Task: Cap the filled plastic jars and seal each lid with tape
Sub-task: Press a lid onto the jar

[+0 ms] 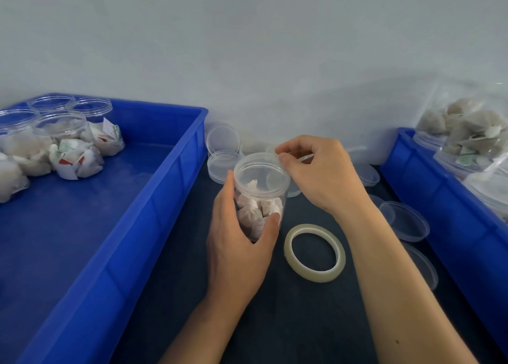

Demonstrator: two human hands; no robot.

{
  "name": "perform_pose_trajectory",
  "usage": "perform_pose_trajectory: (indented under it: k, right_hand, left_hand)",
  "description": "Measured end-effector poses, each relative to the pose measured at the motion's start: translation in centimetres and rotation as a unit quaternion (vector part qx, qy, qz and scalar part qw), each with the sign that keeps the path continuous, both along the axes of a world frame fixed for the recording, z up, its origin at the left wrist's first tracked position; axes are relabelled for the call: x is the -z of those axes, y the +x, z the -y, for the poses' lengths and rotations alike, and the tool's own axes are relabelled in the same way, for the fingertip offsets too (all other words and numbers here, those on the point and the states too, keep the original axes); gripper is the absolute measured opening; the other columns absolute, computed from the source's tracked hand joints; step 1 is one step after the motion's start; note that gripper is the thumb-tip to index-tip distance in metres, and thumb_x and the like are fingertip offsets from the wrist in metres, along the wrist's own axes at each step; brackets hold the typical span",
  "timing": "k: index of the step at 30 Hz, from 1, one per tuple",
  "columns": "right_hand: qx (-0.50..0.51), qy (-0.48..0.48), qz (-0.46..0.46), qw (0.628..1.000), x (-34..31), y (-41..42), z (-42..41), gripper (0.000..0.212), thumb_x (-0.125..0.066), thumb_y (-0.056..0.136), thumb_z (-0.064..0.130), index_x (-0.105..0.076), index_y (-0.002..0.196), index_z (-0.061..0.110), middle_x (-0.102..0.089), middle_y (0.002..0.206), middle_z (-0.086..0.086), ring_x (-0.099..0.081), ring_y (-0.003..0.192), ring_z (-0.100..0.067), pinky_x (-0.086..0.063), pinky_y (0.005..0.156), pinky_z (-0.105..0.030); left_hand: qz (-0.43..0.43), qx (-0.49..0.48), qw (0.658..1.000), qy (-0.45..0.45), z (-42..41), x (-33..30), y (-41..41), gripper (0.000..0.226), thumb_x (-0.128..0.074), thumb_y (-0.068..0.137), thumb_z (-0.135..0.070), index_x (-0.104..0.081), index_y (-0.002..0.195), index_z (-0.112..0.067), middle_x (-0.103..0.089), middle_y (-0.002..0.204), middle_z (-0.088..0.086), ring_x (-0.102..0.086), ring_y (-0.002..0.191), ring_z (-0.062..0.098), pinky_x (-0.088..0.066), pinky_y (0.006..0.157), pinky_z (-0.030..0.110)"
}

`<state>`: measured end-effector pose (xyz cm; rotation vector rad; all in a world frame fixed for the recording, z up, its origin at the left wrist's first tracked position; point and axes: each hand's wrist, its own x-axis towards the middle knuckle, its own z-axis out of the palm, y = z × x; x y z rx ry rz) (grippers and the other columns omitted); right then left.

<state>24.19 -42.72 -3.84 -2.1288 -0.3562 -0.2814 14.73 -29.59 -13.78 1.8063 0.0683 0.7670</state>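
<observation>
My left hand (239, 242) grips a clear plastic jar (259, 196) filled with white pouches, upright over the dark table. A clear lid (261, 172) sits on the jar's mouth. My right hand (319, 174) rests at the lid's far right rim, thumb and forefinger pinched together there; whether they hold tape I cannot tell. A roll of clear tape (314, 253) lies flat on the table just right of the jar, untouched.
A blue tray (165, 187) on the left holds several filled jars (60, 127) and loose pouches. Another blue tray (428, 187) on the right holds jars and a bag of pouches (472, 124). Spare clear lids (222, 139) lie behind the jar and lids (406, 220) at the right.
</observation>
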Motion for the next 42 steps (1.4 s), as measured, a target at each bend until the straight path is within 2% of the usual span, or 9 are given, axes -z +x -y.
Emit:
perform_pose_trajectory:
  k: [3, 8, 16, 21, 25, 28, 32, 36, 42]
  right_hand:
    - [-0.006, -0.010, 0.007, 1.000, 0.1, 0.0, -0.1, 0.013, -0.068, 0.100, 0.031, -0.078, 0.093, 0.037, -0.071, 0.085, 0.022, -0.063, 0.077, 0.010, -0.044, 0.056, -0.005]
    - [-0.012, -0.001, -0.010, 1.000, 0.3, 0.2, -0.1, 0.013, -0.069, 0.099, 0.029, -0.079, 0.091, 0.033, -0.075, 0.078, 0.017, -0.070, 0.072, -0.003, -0.056, 0.068, -0.023]
    - [-0.038, -0.006, -0.022, 0.999, 0.4, 0.1, 0.3, 0.013, -0.070, 0.100, 0.025, -0.078, 0.092, 0.030, -0.075, 0.085, 0.018, -0.071, 0.082, -0.004, -0.057, 0.079, -0.026]
    - [-0.042, -0.028, -0.020, 0.999, 0.2, 0.0, 0.2, 0.013, -0.070, 0.100, 0.030, -0.076, 0.089, 0.032, -0.072, 0.082, 0.023, -0.068, 0.077, 0.000, -0.051, 0.072, -0.020]
    - [-0.052, -0.075, -0.016, 0.996, -0.1, -0.3, 0.0, 0.014, -0.067, 0.102, 0.034, -0.070, 0.089, 0.031, -0.072, 0.090, 0.016, -0.066, 0.082, -0.006, -0.051, 0.070, -0.024]
    - [-0.074, -0.109, -0.037, 0.991, -0.7, -0.4, 0.5, 0.010, -0.064, 0.103, 0.040, -0.070, 0.099, 0.033, -0.070, 0.102, 0.019, -0.066, 0.090, -0.004, -0.053, 0.079, -0.026]
    - [-0.119, -0.150, -0.070, 0.979, -1.6, -0.5, 1.8, 0.023, -0.062, 0.103, 0.048, -0.071, 0.120, 0.037, -0.068, 0.119, 0.028, -0.066, 0.101, 0.003, -0.049, 0.088, -0.024]
    - [-0.122, -0.154, -0.066, 0.978, -1.6, -0.6, 2.1, 0.033, -0.072, 0.097, 0.048, -0.072, 0.127, 0.036, -0.072, 0.113, 0.025, -0.070, 0.099, 0.002, -0.053, 0.093, -0.028]
    - [-0.124, -0.132, -0.069, 0.981, -1.3, -0.4, 2.1, 0.037, -0.074, 0.096, 0.046, -0.072, 0.131, 0.034, -0.073, 0.111, 0.024, -0.071, 0.097, 0.002, -0.055, 0.101, -0.034]
  left_hand:
    - [0.003, 0.015, 1.000, -0.009, -0.1, -0.1, 0.0, 0.085, -0.077, 0.092, -0.039, -0.032, 0.164, -0.037, -0.051, 0.153, -0.020, -0.049, 0.144, 0.006, -0.055, 0.106, 0.043]
    - [0.003, 0.004, 1.000, -0.013, -0.1, 0.1, 0.1, 0.080, -0.064, 0.095, -0.049, -0.028, 0.166, -0.039, -0.048, 0.153, -0.026, -0.047, 0.143, -0.002, -0.054, 0.108, 0.039]
    - [0.000, 0.011, 1.000, -0.012, -0.3, 0.2, 0.3, 0.073, -0.058, 0.101, -0.049, -0.027, 0.167, -0.038, -0.047, 0.155, -0.020, -0.048, 0.144, 0.004, -0.053, 0.110, 0.041]
    - [-0.003, 0.006, 1.000, -0.012, -0.3, 0.4, 0.3, 0.068, -0.059, 0.107, -0.046, -0.028, 0.167, -0.037, -0.047, 0.156, -0.020, -0.049, 0.144, 0.005, -0.052, 0.111, 0.043]
    - [-0.012, 0.000, 1.000, 0.003, -0.2, 0.4, 0.3, 0.072, -0.057, 0.104, -0.049, -0.024, 0.168, -0.038, -0.045, 0.158, -0.020, -0.047, 0.145, 0.002, -0.051, 0.113, 0.043]
    - [-0.024, -0.001, 1.000, 0.000, -0.2, 0.4, 0.3, 0.073, -0.056, 0.103, -0.050, -0.027, 0.168, -0.033, -0.046, 0.159, -0.017, -0.048, 0.145, 0.005, -0.051, 0.113, 0.044]
    - [-0.022, 0.001, 1.000, -0.011, -0.3, 0.4, 0.4, 0.065, -0.061, 0.105, -0.042, -0.036, 0.164, -0.032, -0.051, 0.154, -0.014, -0.053, 0.141, 0.010, -0.053, 0.110, 0.044]
    - [-0.019, 0.008, 1.000, -0.014, -0.4, 0.3, 0.3, 0.063, -0.062, 0.105, -0.037, -0.039, 0.163, -0.031, -0.053, 0.152, -0.010, -0.055, 0.140, 0.014, -0.053, 0.109, 0.046]
    - [-0.008, 0.010, 1.000, -0.010, -0.4, 0.4, 0.4, 0.064, -0.060, 0.106, -0.038, -0.037, 0.164, -0.031, -0.050, 0.154, -0.011, -0.052, 0.143, 0.013, -0.052, 0.110, 0.046]
